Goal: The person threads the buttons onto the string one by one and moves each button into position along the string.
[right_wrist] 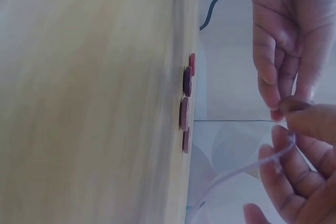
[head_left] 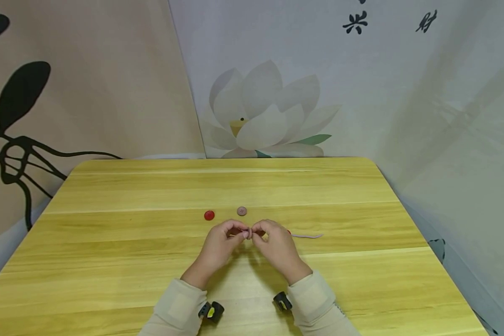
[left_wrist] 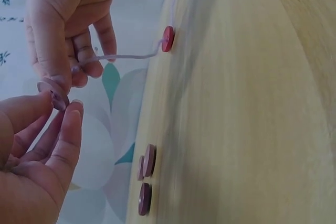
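Brown button (left_wrist: 56,95) between both hands (head_left: 216,246), in the left's pinch, cord (left_wrist: 131,56) in the right's.

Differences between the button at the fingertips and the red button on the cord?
Colour: the held button is mauve-brown; the red button is bright red.
Place: the left hand pinches the held button above the table; the red button rests on the table.
Threading: the cord shows on both sides of the red button; fingers hide whether it enters the held button.
Both are round and flat.
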`<state>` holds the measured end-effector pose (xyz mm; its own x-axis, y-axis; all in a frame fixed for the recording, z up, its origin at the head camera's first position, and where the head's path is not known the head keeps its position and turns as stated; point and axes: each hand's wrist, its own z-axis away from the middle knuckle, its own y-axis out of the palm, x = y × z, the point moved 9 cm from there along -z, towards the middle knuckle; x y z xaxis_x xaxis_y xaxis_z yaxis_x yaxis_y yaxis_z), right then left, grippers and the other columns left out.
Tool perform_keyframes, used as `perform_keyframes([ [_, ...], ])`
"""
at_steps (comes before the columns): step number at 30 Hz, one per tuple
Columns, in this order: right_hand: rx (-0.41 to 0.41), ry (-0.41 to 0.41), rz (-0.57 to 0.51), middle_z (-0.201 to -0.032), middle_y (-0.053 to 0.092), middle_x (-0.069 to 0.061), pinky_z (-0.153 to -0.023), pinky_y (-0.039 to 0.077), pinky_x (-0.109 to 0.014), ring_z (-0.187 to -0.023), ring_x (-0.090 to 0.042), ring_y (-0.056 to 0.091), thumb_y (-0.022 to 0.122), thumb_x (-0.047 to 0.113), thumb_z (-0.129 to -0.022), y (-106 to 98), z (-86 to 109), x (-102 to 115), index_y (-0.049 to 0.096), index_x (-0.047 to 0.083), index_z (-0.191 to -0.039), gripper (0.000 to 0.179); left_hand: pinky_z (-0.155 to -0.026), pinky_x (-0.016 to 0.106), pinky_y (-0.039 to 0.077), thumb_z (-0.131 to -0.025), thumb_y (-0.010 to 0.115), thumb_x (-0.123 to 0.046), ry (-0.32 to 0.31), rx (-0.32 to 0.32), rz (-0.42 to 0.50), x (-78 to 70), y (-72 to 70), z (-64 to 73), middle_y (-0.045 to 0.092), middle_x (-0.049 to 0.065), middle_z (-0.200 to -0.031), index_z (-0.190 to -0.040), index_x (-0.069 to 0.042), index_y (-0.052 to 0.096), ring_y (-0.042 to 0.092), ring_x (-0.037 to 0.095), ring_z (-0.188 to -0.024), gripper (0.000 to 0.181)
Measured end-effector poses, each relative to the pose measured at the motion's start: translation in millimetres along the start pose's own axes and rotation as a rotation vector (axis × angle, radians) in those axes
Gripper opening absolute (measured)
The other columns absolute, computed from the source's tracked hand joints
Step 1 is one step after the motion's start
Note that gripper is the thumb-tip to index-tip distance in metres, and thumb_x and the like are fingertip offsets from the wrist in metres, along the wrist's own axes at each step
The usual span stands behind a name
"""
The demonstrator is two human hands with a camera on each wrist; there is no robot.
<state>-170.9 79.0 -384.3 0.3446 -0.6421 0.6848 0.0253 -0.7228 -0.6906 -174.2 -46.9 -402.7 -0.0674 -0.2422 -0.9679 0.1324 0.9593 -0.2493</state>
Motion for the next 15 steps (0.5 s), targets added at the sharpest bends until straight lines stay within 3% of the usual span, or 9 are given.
perform_keyframes([
  [7,0.007,0.006,-0.004,-0.091,0.066,0.002,-0.076,0.052,-0.033,-0.087,-0.014,0.062,0.066,0.011,-0.091,-0.1,0.1,0.0,0.07,0.011,-0.095,0.005,-0.072,0.025,0.052,-0.091,0.063,0.002,0.0,-0.013,0.0,1.5,-0.7,-0.7,0.068,0.007,-0.089,-0.094,0.001,0.068,0.062,0.016,-0.084,0.006],
  [15,0.05,0.023,-0.096,-0.091,0.064,0.003,-0.077,0.053,-0.035,-0.086,-0.013,0.061,0.064,0.009,-0.091,4.0,0.6,-4.1,0.067,0.01,-0.105,0.015,-0.072,0.027,0.054,-0.092,0.062,0.0,-0.005,-0.029,0.006,2.5,-3.3,-1.5,0.068,0.007,-0.088,-0.093,0.0,0.067,0.062,0.02,-0.085,0.005],
])
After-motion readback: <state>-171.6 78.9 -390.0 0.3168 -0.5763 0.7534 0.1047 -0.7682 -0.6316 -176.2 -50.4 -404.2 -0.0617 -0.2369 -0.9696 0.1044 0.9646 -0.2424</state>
